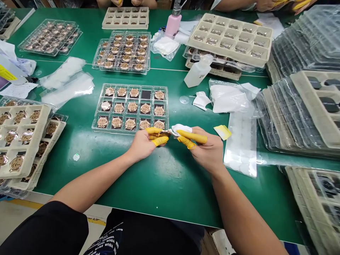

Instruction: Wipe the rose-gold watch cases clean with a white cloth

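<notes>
My left hand point(148, 143), with yellow finger cots on its fingertips, is closed around the edge of a rose-gold watch case point(164, 133). Pinched in my right hand point(202, 143), also in yellow finger cots, is a folded white cloth point(181, 129) whose tip meets the watch case or lies right beside it. Just beyond my hands lies a clear plastic tray point(170, 111) with rows of rose-gold watch cases, seen from the back. One compartment point(146, 94) in its far row shows only a dark bottom.
Beige trays of watch cases point(39, 141) are stacked at left, and stacked trays point(300, 113) rise at right. A white bottle point(198, 72), a pink bottle point(173, 24) and plastic bags point(231, 97) stand or lie beyond. Other people's hands point(281, 4) show at the far edge.
</notes>
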### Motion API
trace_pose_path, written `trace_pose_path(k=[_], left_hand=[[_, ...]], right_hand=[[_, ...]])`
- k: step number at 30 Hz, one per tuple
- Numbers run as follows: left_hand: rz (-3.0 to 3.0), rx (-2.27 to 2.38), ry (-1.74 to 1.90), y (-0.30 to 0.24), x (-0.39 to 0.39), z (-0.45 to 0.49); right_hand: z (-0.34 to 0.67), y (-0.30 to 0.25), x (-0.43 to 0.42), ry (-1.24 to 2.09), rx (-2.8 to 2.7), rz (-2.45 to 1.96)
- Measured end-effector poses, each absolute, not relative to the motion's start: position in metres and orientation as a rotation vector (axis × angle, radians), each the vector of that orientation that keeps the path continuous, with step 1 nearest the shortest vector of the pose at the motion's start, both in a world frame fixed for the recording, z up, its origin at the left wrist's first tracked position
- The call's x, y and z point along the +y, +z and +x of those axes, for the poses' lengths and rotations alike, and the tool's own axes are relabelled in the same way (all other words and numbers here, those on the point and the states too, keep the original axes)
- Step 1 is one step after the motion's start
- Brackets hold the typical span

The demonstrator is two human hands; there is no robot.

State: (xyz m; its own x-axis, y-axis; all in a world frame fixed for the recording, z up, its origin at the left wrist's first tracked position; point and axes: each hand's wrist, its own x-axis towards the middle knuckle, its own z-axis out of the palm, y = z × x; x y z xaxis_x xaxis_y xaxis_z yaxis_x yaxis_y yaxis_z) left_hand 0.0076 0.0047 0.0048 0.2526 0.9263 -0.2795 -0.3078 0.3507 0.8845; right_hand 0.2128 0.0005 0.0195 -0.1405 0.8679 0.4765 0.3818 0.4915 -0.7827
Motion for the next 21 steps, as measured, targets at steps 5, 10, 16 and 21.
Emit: trace_pose_path(k=[5,10,16,21], left_hand=[[0.895,0.991,1.006,0.000,0.003,0.007],[1.001,0.953,1.023,-0.004,0.000,0.007],[1.427,1.075,1.102,0.003,-0.005,0.001],[1.597,1.195,1.089,0.006,-0.009,-0.002]], right_hand=[[0.218,0.026,-0.001,0.618,-1.737,-1.017],[0.204,0.016,-0.002,0.609,-1.682,-1.045],[0.188,0.004,-0.004,0.450,-1.834,-0.984],[0.190,0.006,-0.005,0.191,-1.969,-0.945]])
